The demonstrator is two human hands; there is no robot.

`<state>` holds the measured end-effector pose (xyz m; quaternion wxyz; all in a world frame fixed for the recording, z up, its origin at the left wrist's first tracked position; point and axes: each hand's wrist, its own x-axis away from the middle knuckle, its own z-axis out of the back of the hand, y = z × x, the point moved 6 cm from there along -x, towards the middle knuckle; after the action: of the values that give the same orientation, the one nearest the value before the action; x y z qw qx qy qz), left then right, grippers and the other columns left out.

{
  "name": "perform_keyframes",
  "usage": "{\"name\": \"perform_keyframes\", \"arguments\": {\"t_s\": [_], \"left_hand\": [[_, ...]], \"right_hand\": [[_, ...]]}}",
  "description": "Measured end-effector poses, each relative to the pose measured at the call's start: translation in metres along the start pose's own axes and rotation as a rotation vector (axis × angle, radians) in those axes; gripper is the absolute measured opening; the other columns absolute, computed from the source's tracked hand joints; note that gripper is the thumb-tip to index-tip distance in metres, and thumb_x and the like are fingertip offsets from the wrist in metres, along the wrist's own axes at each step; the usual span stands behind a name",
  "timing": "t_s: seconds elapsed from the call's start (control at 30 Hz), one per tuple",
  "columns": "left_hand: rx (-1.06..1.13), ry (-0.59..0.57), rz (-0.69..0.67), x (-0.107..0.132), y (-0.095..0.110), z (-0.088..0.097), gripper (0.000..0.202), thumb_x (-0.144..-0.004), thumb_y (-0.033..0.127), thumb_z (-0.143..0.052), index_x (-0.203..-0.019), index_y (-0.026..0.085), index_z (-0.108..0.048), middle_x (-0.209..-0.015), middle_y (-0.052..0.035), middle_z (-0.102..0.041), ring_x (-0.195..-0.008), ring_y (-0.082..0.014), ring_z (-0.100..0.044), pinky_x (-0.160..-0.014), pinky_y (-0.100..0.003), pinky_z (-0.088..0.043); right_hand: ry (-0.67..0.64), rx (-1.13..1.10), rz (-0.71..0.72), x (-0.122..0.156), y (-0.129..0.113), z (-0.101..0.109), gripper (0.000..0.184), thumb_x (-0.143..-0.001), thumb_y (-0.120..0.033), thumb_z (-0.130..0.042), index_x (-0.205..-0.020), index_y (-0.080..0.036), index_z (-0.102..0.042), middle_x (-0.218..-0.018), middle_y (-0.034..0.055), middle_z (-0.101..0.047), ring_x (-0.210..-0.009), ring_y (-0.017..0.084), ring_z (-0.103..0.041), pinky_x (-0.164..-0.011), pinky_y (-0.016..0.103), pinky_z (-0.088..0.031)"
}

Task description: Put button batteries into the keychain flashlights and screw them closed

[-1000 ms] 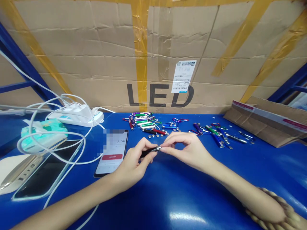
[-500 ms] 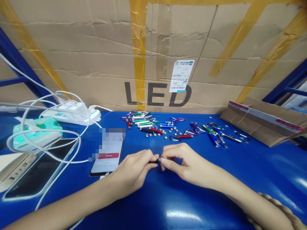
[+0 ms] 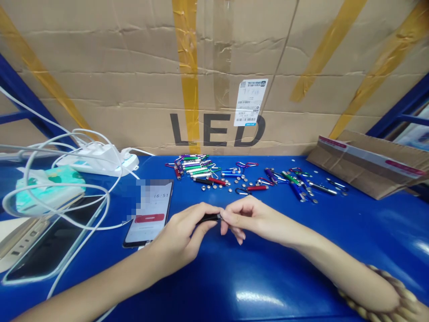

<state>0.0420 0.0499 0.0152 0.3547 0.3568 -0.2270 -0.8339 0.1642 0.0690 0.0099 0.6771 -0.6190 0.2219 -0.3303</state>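
My left hand (image 3: 186,230) grips a small black keychain flashlight (image 3: 208,218) above the blue table (image 3: 254,273). My right hand (image 3: 250,215) pinches the flashlight's right end with thumb and forefinger, the other fingers curled downward. Behind my hands lie a bundle of coloured flashlights (image 3: 196,167), several loose button cells (image 3: 223,187) and a second scatter of flashlights (image 3: 295,181) further right. A red flashlight with a clip (image 3: 253,188) lies between them.
A phone with a lit screen (image 3: 150,212) lies left of my hands. Further left are a white power strip (image 3: 97,158), looped white cables (image 3: 63,197), a tissue pack (image 3: 47,185) and a tablet (image 3: 50,243). A big LED carton (image 3: 217,76) walls the back; a flattened box (image 3: 365,163) sits right.
Both hands stay joined on the black flashlight, dipping towards the table and rising a little again. My right fingers have loosened and now point down. The phone timer ticked on.
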Motion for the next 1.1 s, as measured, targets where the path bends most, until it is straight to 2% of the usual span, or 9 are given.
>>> {"name": "perform_keyframes", "arguments": {"t_s": [0.27,0.37,0.47,0.63,0.7,0.83,0.97,1.03,1.1], "left_hand": [[-0.107,-0.173,-0.086,0.003,0.001,-0.010,0.018,-0.091,0.016,-0.038,-0.100,0.023,-0.052,-0.088,-0.0041,-0.064,-0.079,-0.0174,-0.062,-0.071,-0.026,-0.048],[-0.218,-0.256,-0.151,0.008,0.001,-0.015,0.018,-0.092,0.016,-0.033,-0.091,0.020,-0.051,-0.081,-0.0054,-0.062,-0.072,-0.0182,-0.060,-0.065,-0.028,-0.047],[-0.305,-0.271,-0.175,0.013,-0.002,-0.018,0.022,-0.091,0.011,-0.031,-0.084,0.019,-0.051,-0.076,-0.0059,-0.060,-0.068,-0.0184,-0.058,-0.065,-0.030,-0.047],[-0.265,-0.168,-0.167,0.011,-0.003,-0.014,0.020,-0.090,0.011,-0.034,-0.080,0.020,-0.050,-0.074,-0.0047,-0.060,-0.067,-0.0178,-0.059,-0.065,-0.029,-0.047],[-0.218,-0.133,-0.147,0.008,-0.003,-0.012,0.017,-0.090,0.013,-0.035,-0.081,0.019,-0.049,-0.074,-0.0046,-0.060,-0.067,-0.0176,-0.059,-0.063,-0.027,-0.047],[-0.038,-0.111,-0.031,0.003,-0.006,-0.010,0.010,-0.090,0.014,-0.040,-0.090,0.021,-0.047,-0.084,-0.0026,-0.063,-0.076,-0.0147,-0.062,-0.067,-0.022,-0.047],[0.124,-0.101,0.119,0.000,-0.009,-0.008,0.013,-0.088,0.015,-0.043,-0.098,0.024,-0.046,-0.088,0.0004,-0.064,-0.080,-0.0129,-0.063,-0.070,-0.020,-0.046],[0.182,-0.114,0.207,-0.001,-0.009,-0.008,0.012,-0.087,0.018,-0.044,-0.097,0.023,-0.047,-0.083,0.0009,-0.063,-0.074,-0.0128,-0.061,-0.065,-0.020,-0.045],[0.240,-0.140,0.289,-0.003,-0.010,-0.008,0.009,-0.086,0.020,-0.044,-0.095,0.022,-0.047,-0.072,0.0029,-0.060,-0.065,-0.0121,-0.055,-0.059,-0.021,-0.041]], "right_hand": [[0.057,0.444,0.064,0.007,-0.010,-0.002,0.031,-0.086,-0.032,-0.048,-0.068,-0.014,-0.064,-0.056,-0.0010,-0.052,-0.053,0.009,-0.046,-0.050,0.020,-0.034],[0.055,0.463,0.063,0.007,-0.006,-0.003,0.030,-0.085,-0.030,-0.051,-0.064,-0.013,-0.064,-0.060,0.0005,-0.055,-0.054,0.009,-0.046,-0.052,0.021,-0.034],[0.002,0.257,-0.028,0.004,0.007,-0.006,0.031,-0.080,-0.036,-0.057,-0.061,-0.012,-0.062,-0.057,-0.0001,-0.053,-0.051,0.008,-0.045,-0.050,0.021,-0.034],[-0.113,-0.473,-0.267,0.002,0.027,-0.018,0.032,-0.071,-0.039,-0.067,-0.059,-0.012,-0.056,-0.046,-0.0065,-0.038,-0.041,0.004,-0.035,-0.045,0.019,-0.032],[-0.113,-0.605,-0.305,0.001,0.029,-0.019,0.030,-0.071,-0.037,-0.069,-0.060,-0.012,-0.056,-0.048,-0.0075,-0.036,-0.041,0.003,-0.034,-0.043,0.018,-0.034],[-0.025,-0.333,-0.219,-0.002,0.024,-0.006,0.035,-0.074,-0.044,-0.064,-0.065,-0.010,-0.062,-0.045,-0.0062,-0.042,-0.041,0.004,-0.042,-0.045,0.018,-0.041],[0.126,0.023,-0.106,-0.004,0.015,0.009,0.036,-0.066,-0.046,-0.069,-0.065,-0.012,-0.061,-0.048,-0.0043,-0.051,-0.041,0.006,-0.049,-0.043,0.018,-0.042],[0.236,0.138,0.027,-0.003,0.006,0.015,0.032,-0.065,-0.041,-0.073,-0.077,-0.013,-0.062,-0.055,-0.0038,-0.056,-0.045,0.007,-0.052,-0.044,0.018,-0.044],[0.323,0.285,0.254,0.001,-0.009,0.017,0.027,-0.067,-0.032,-0.073,-0.085,-0.014,-0.063,-0.063,-0.0015,-0.061,-0.053,0.009,-0.056,-0.050,0.019,-0.048]]}}
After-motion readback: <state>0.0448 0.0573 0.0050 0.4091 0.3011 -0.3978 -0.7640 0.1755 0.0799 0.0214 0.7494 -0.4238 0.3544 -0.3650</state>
